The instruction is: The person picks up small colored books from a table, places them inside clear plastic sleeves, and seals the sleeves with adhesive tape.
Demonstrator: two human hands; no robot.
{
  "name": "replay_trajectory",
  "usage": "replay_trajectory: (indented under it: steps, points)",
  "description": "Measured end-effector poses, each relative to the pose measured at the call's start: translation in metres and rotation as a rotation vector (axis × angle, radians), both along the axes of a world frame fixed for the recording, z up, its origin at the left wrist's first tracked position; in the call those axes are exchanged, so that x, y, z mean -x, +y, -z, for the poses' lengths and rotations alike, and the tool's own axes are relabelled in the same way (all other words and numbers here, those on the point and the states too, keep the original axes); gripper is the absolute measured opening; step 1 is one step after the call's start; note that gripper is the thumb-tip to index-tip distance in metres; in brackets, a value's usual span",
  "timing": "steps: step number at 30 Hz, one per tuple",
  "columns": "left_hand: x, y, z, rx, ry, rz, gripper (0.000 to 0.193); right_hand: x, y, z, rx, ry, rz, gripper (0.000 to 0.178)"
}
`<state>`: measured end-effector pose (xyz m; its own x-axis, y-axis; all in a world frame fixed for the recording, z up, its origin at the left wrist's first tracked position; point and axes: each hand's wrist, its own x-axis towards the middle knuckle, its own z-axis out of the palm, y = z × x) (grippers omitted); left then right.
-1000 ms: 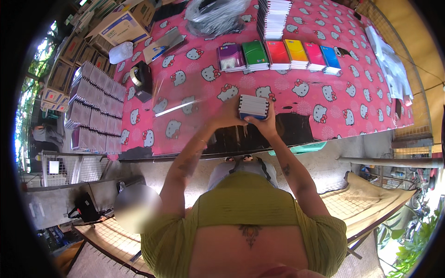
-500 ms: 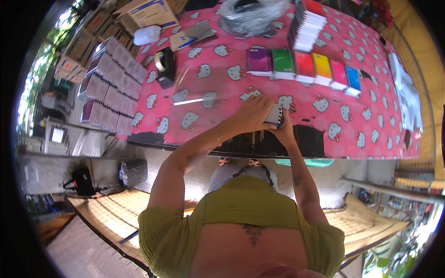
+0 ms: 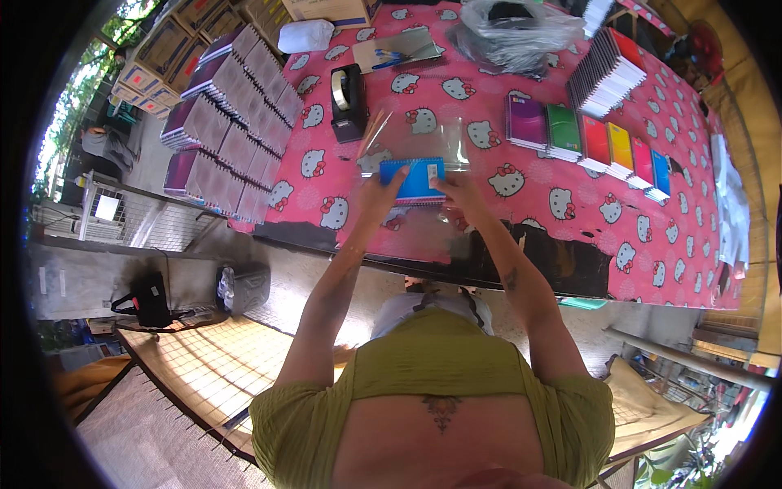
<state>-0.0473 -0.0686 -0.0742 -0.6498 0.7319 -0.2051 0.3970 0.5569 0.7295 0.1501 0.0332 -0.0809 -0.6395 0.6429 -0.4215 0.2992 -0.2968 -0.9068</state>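
A blue spiral notebook (image 3: 417, 183) lies face up, apparently atop a small stack, over clear plastic sheets (image 3: 449, 137) near the table's front edge. My left hand (image 3: 378, 197) grips its left side, thumb on the cover. Its right side is held by my right hand (image 3: 461, 194), with the thumb close to a white label. Most of the fingers of both hands are hidden beneath or behind the stack.
A black tape dispenser (image 3: 348, 102) stands left of the plastic. Purple spiral notebooks (image 3: 228, 151) are piled at the left. Several coloured notebook stacks (image 3: 597, 143) line the right, before a taller stack (image 3: 607, 77). A crumpled plastic bag (image 3: 521, 37) sits at the back.
My hands have moved left with the notebooks, from the bare table beside the plastic to over it. The stack, held on edge before, now lies flat with its blue cover up.
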Motion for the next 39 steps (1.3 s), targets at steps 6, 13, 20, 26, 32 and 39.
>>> replay_trajectory:
  steps: [6,13,20,26,32,39]
  points:
    - [-0.024,0.027,0.003,0.072,0.080,0.105,0.092,-0.024,-0.004,0.004,0.025,0.028,0.282,0.048]
    - [-0.018,0.038,0.012,0.008,0.185,0.141,0.084,-0.028,0.011,0.003,-0.304,-0.169,0.214,0.050]
    - [-0.001,0.029,0.014,-0.178,-0.293,0.123,0.067,-0.040,0.005,0.011,-0.076,-0.065,0.292,0.047]
    - [-0.013,0.014,0.005,-0.310,-0.577,-0.034,0.040,-0.077,0.009,0.058,0.237,0.403,0.427,0.034]
    - [0.019,-0.073,0.021,-0.410,0.365,1.036,0.012,-0.100,-0.046,0.012,-0.914,-0.044,-0.427,0.011]
    - [0.028,-0.062,0.000,-0.174,-0.187,0.890,0.017,-0.089,-0.035,-0.005,-0.625,-0.107,-0.263,0.020]
